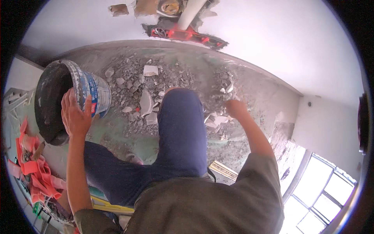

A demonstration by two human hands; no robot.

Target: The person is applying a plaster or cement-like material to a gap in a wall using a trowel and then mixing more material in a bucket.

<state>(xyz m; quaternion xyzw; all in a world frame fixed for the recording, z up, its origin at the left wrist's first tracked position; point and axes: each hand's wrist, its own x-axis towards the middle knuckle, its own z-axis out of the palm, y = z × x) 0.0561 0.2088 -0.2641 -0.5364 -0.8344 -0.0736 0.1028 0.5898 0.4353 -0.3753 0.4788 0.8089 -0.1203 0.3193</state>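
Dark shirt (206,206) nearest; left hand (77,117) clasping bucket (100,93) at rim; right hand (236,108) curled beside rubble (219,120), contents unclear.

Only print I can spot is on the bucket (50,97) over at the left. There's a blue and white label (90,87) on its outer wall, plus a small red patch (93,108) toward the lower end. Looks like pale lettering on the blue, but it's turned sideways and way too small and blurry, so I honestly can't read any of it.
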